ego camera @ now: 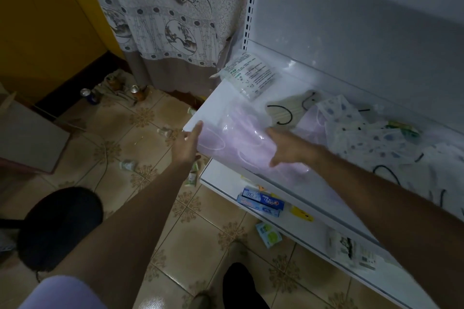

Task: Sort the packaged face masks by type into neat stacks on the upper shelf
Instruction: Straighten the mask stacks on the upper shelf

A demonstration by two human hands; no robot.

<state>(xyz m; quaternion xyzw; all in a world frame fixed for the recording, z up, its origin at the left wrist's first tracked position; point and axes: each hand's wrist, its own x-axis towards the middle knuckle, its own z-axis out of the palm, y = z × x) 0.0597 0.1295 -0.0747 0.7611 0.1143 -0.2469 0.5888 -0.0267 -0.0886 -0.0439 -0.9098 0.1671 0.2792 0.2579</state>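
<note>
We square the pink pack (236, 140) at the shelf (216, 100) front-left corner.
Left hand (187, 144) flat against its edge, right hand (286, 147) flat on top; next we likely fetch the second pack (311, 124) from mid-shelf.

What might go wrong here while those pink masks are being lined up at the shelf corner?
1. The pink mask pack lies at the front corner of the upper shelf, held only by the flat left hand and right hand. Its glossy wrap might slide off onto the tiled floor.
2. The right forearm passes close to the loose patterned masks and may drag them out of place.
</note>
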